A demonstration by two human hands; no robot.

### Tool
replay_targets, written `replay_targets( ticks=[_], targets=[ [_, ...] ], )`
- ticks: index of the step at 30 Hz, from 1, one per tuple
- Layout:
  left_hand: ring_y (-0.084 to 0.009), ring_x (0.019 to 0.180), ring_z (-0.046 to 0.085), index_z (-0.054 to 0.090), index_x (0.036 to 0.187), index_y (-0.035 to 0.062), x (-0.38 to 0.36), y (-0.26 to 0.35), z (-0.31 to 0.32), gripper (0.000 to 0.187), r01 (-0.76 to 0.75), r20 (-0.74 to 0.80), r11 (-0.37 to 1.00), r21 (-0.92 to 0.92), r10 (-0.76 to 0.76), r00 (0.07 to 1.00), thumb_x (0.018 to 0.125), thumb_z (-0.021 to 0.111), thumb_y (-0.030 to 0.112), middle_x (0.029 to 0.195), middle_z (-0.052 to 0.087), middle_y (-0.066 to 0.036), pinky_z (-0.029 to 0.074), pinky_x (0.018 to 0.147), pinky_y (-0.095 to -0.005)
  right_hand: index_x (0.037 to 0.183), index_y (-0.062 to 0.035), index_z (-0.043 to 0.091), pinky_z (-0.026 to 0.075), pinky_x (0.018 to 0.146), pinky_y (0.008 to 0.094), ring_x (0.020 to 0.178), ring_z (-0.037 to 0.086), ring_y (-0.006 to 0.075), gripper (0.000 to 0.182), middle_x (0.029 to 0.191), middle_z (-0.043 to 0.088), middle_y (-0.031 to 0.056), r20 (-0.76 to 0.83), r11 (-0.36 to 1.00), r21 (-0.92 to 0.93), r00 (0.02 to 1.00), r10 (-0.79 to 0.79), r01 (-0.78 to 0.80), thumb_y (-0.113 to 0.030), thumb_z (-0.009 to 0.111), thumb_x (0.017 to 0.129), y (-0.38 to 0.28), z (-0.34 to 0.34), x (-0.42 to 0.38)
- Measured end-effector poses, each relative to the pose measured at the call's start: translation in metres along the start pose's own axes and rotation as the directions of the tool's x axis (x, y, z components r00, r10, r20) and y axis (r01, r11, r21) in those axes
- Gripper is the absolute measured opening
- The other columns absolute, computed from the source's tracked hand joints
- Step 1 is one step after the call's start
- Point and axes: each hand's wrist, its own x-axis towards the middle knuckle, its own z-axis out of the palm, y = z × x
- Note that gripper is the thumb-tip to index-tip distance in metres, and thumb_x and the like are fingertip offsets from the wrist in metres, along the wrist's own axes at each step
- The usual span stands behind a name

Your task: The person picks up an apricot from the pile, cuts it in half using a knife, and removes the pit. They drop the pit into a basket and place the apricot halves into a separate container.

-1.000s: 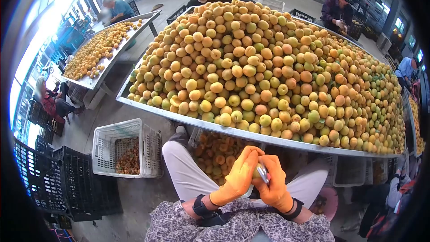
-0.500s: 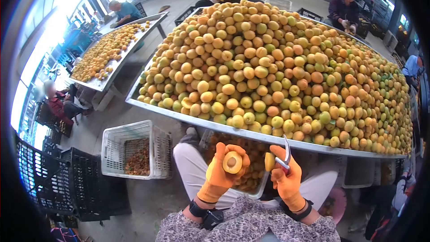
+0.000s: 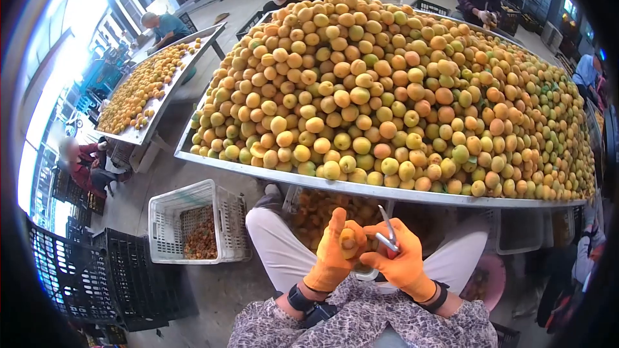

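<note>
My left hand, in an orange glove, is wrapped round a cut apricot half that shows its inner face. Close beside it on the right, my right hand, also gloved in orange, grips a small knife with a curved metal blade and a red part at the handle. The right fingertips nearly meet the left hand at the fruit. Below both hands, a crate of cut apricot pieces stands between the knees, partly hidden by the hands. In front rises a large heap of whole apricots.
The metal table's rim runs just beyond the hands. A white crate with reddish-brown contents stands left, near black crates. A pink basin is at right. Several people sit around; a second fruit table is at back left.
My hands have come together, the right one moving left. The apricot piece by the knife is no longer visible there, and the left hand's half has turned. The view has shifted slightly.
</note>
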Motion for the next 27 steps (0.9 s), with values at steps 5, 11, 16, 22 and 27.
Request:
replay_targets(
  ticks=[5, 11, 16, 22, 27],
  targets=[
    [-0.0088, 0.06, 0.049, 0.06, 0.074, 0.0033, 0.006, -0.011, 0.01, 0.059, -0.19, -0.008, 0.946, 0.264, 0.2, 0.98, 0.101, 0.039, 0.052, 0.066, 0.051, -0.001, 0.037, 0.053, -0.0213, 0.113, -0.0129, 0.069, 0.05, 0.068, 0.0304, 0.079, 0.06, 0.0228, 0.051, 0.094, 0.059, 0.0093, 0.057, 0.959, -0.238, 0.987, -0.147, 0.156, -0.001, 0.079, 0.065, 0.006, -0.003, 0.003],
    [-0.0122, 0.059, 0.053, 0.06, 0.081, 0.0018, 0.034, -0.04, -0.006, 0.071, 0.149, 0.002, 0.989, 0.014, -0.149, 0.989, 0.096, 0.033, 0.066, 0.068, 0.056, -0.004, 0.043, 0.056, -0.0225, 0.103, -0.01, 0.066, 0.051, 0.063, 0.0309, 0.074, 0.063, 0.0248, 0.039, 0.093, 0.059, 0.011, 0.071, 0.916, -0.339, 0.976, -0.205, 0.216, 0.003, 0.072, 0.067, 0.024, -0.016, -0.002],
    [-0.0126, 0.047, 0.044, 0.058, 0.08, 0.0076, 0.031, -0.025, 0.004, 0.075, 0.44, 0.127, 0.889, -0.127, -0.426, 0.896, 0.088, 0.03, 0.077, 0.064, 0.057, -0.007, 0.031, 0.041, -0.0245, 0.095, -0.0036, 0.06, 0.047, 0.055, 0.0274, 0.062, 0.057, 0.0138, 0.029, 0.083, 0.058, 0.0077, -0.077, 0.944, -0.28, 0.976, -0.201, 0.173, 0.004, 0.068, 0.068, 0.025, -0.045, -0.014],
    [-0.0188, 0.053, 0.047, 0.059, 0.091, 0.0082, 0.025, -0.011, -0.011, 0.068, 0.417, 0.013, 0.899, -0.137, -0.419, 0.908, 0.09, 0.035, 0.073, 0.078, 0.06, -0.015, 0.032, 0.042, -0.025, 0.094, -0.0025, 0.063, 0.039, 0.051, 0.0218, 0.063, 0.052, 0.0108, 0.027, 0.091, 0.055, 0.006, -0.501, 0.875, -0.485, 0.821, -0.272, -0.005, 0.011, 0.057, 0.072, 0.03, -0.087, -0.013],
    [-0.0165, 0.051, 0.047, 0.056, 0.094, 0.0105, 0.024, -0.023, 0.004, 0.06, 0.404, -0.034, 0.909, -0.099, -0.409, 0.912, 0.092, 0.04, 0.069, 0.075, 0.06, -0.011, 0.031, 0.044, -0.0235, 0.098, -0.0034, 0.069, 0.042, 0.053, 0.0227, 0.062, 0.053, 0.0099, 0.026, 0.081, 0.059, 0.0042, -0.187, 0.987, -0.133, 0.98, 0.064, -0.09, 0.0, 0.074, 0.073, 0.022, -0.048, -0.016]
  ],
)
